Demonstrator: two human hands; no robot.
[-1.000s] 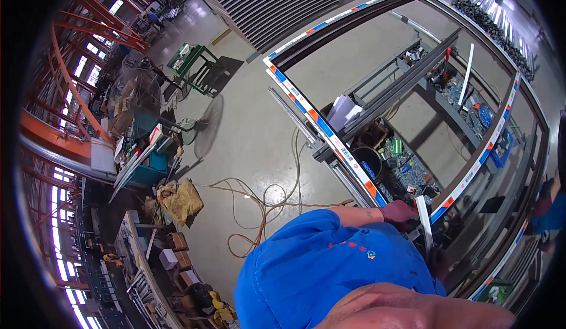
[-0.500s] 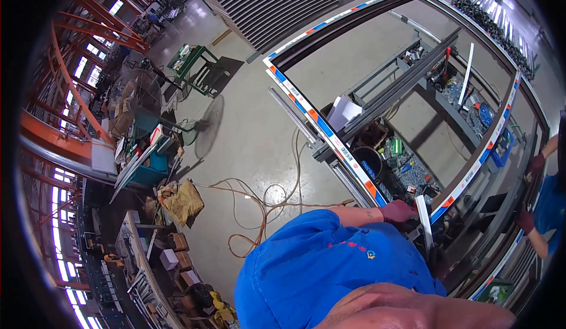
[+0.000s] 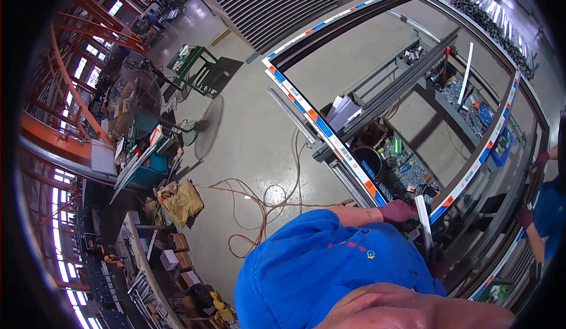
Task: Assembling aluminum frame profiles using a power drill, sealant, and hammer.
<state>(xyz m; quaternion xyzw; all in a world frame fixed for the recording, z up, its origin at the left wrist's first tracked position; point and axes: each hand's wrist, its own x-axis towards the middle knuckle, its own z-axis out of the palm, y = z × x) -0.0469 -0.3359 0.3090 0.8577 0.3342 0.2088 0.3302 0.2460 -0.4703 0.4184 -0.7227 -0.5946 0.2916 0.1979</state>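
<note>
1. Head view: co-worker's hands (image 3: pixel 525 217) now rest at the dark frame's far-right side; one second ago they weren't there. Frame unmoved.
2. Head view: left hand (image 3: pixel 399 213), dark red glove, at near corner of the big frame (image 3: pixel 326 130), just beside a white strip (image 3: pixel 423 217). Fingers hidden, so can't tell if gripping.
3. Head view: right hand too dark to make out near the strip's lower end; can't tell its state.
4. Head view: frame, edged in blue-orange-white film, lies over grey rails (image 3: pixel 407 87); hardware tray (image 3: pixel 433 189) and black bucket (image 3: pixel 375 167) show through its opening.
</note>
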